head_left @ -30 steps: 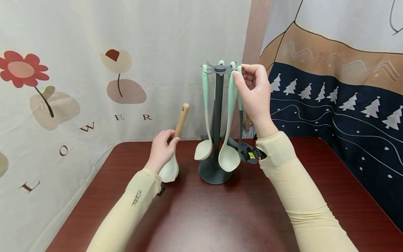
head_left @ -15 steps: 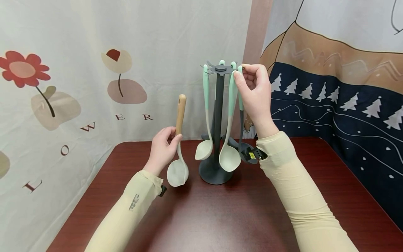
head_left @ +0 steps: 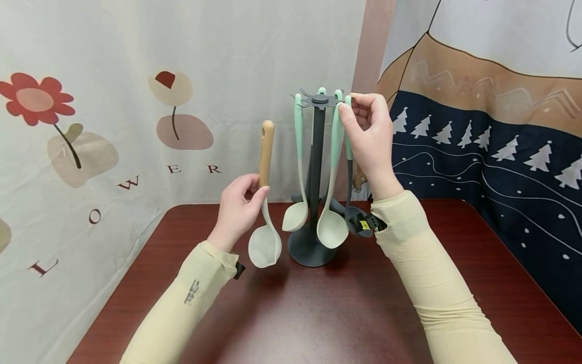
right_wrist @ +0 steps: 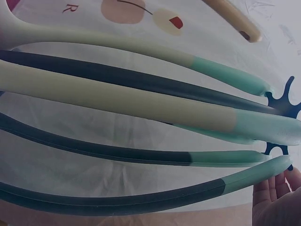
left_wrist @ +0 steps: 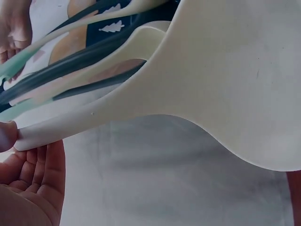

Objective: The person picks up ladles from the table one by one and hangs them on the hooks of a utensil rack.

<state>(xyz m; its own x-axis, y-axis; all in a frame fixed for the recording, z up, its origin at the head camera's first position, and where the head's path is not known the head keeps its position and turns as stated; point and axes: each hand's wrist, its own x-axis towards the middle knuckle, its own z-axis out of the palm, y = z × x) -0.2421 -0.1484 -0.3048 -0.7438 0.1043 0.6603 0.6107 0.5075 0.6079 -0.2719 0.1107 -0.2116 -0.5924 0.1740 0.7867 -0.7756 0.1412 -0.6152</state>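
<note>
My left hand (head_left: 238,207) pinches a cream soup ladle (left_wrist: 225,75) low on its wooden handle. The ladle stands nearly upright left of a dark grey utensil rack (head_left: 318,162), its spouted bowl (head_left: 265,247) above the table. At the rack's top, my right hand (head_left: 373,136) pinches one of the hook arms, its thumb beside the green handle tops. Hanging from the rack are a small cream ladle (head_left: 295,216), a larger cream ladle (head_left: 333,230) and a dark spoon-like utensil (head_left: 356,217). In the right wrist view, the right fingers (right_wrist: 277,188) are at the hook ends.
A dark red table (head_left: 291,313) bears the rack on its round base (head_left: 311,255). Behind it hangs a pale curtain (head_left: 245,76) with flower prints, and a navy one (head_left: 500,177) with trees stands at the right.
My left hand has raised the ladle and shifted it right, closer to the rack, turning its bowl to face the head camera. The right hand stays at the rack's top.
</note>
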